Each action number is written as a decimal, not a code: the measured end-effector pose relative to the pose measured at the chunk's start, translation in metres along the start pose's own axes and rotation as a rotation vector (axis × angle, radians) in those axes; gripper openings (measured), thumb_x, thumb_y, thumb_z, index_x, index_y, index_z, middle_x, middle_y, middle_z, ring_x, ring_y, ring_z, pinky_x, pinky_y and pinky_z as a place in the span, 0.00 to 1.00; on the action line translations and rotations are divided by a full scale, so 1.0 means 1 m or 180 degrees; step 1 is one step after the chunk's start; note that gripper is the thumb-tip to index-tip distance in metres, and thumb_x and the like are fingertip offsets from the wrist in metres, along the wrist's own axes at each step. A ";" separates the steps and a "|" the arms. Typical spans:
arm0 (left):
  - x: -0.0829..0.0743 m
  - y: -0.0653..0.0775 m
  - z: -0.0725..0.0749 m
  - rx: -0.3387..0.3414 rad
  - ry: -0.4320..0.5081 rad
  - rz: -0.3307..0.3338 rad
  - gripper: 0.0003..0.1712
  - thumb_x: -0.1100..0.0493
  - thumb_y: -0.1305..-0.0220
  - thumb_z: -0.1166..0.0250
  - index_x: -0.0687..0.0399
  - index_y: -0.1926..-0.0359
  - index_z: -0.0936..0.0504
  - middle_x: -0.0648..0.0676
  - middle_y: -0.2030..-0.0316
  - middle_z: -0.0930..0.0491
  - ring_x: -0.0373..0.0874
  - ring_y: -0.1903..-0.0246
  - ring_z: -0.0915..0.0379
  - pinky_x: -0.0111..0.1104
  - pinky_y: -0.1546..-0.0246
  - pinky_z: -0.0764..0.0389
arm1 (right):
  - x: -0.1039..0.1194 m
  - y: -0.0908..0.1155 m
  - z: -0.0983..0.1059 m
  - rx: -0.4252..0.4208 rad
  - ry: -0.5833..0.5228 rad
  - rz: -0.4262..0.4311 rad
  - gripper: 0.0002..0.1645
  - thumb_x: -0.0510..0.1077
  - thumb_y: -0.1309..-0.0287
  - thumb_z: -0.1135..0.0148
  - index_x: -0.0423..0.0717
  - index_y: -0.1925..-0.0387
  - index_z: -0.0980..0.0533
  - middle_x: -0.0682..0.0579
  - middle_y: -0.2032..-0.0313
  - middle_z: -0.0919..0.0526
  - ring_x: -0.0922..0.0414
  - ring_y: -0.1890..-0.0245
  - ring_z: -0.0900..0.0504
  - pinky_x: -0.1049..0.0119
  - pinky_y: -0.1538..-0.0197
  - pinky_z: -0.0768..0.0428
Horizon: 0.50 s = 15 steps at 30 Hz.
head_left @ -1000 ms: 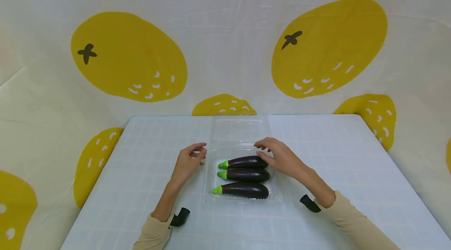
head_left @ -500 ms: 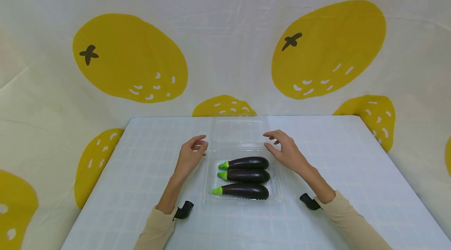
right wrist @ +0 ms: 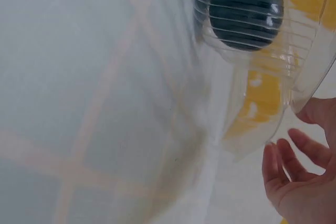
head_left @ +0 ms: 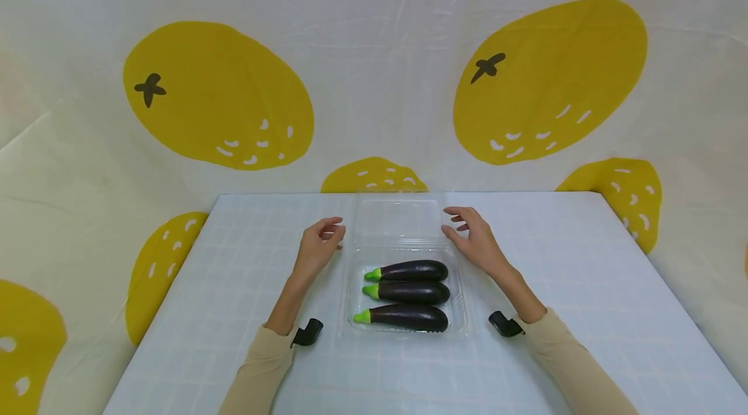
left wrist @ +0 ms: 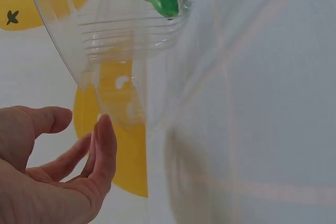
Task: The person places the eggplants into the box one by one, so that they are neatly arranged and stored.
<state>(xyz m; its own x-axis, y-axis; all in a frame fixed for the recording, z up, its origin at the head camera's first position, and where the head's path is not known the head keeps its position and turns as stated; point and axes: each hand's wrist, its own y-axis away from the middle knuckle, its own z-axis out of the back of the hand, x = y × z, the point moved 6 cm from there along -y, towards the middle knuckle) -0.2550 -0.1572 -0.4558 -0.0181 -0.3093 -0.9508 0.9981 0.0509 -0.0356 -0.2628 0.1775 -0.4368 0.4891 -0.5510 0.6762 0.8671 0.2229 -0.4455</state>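
A clear plastic clamshell box (head_left: 460,311) lies open on the table, its lid (head_left: 398,219) folded back toward the far edge. Three eggplants with bright green caps fill the base: the back one (head_left: 415,270), the middle one (head_left: 411,292) and the front one (head_left: 409,317), stems pointing left. Beside the lid's left edge is my left hand (head_left: 315,246), fingers loosely bent, holding nothing; a gap shows in the left wrist view. My right hand (head_left: 478,243) is at the lid's right edge, thumb and fingers apart. Whether its fingertips touch the plastic, I cannot tell.
The table (head_left: 234,311) wears a pale checked cloth. Behind it hangs a white curtain (head_left: 380,77) printed with big yellow fruit shapes. A black wrist camera sits on each arm, the left one (head_left: 308,332) and the right one (head_left: 505,324).
Both hands have moved away toward the far side, from beside the base to beside the lid. The right hand has also drawn right, off the back eggplant. Box and eggplants have stayed put.
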 end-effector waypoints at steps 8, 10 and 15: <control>0.008 -0.013 -0.004 0.0149 0.0087 0.0151 0.24 0.57 0.27 0.34 0.67 0.37 0.22 0.65 0.52 0.18 0.56 0.57 0.17 0.39 0.58 0.12 | -0.015 -0.007 -0.003 0.0066 -0.0087 -0.0349 0.26 0.36 0.34 0.33 0.29 0.38 0.27 0.32 0.44 0.23 0.36 0.46 0.21 0.41 0.45 0.19; 0.010 -0.015 -0.004 0.0189 0.0088 0.0205 0.25 0.56 0.27 0.34 0.67 0.36 0.23 0.65 0.52 0.18 0.56 0.57 0.16 0.36 0.59 0.12 | -0.019 -0.008 -0.003 0.0086 -0.0131 -0.0433 0.27 0.36 0.34 0.33 0.28 0.38 0.28 0.31 0.43 0.24 0.35 0.46 0.21 0.41 0.45 0.19; 0.015 -0.019 -0.007 0.0294 0.0225 0.0224 0.24 0.57 0.26 0.35 0.67 0.36 0.23 0.68 0.51 0.19 0.58 0.57 0.16 0.33 0.61 0.13 | -0.028 -0.010 -0.006 0.0155 -0.0193 -0.0668 0.27 0.38 0.31 0.36 0.27 0.37 0.29 0.31 0.41 0.25 0.34 0.44 0.22 0.41 0.42 0.20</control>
<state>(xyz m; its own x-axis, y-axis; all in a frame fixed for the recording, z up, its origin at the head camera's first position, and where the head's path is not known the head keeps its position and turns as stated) -0.2752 -0.1559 -0.4721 0.0511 -0.2402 -0.9694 0.9982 -0.0184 0.0572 -0.2853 0.1859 -0.4544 0.3010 -0.5404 0.7857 0.9533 0.1478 -0.2635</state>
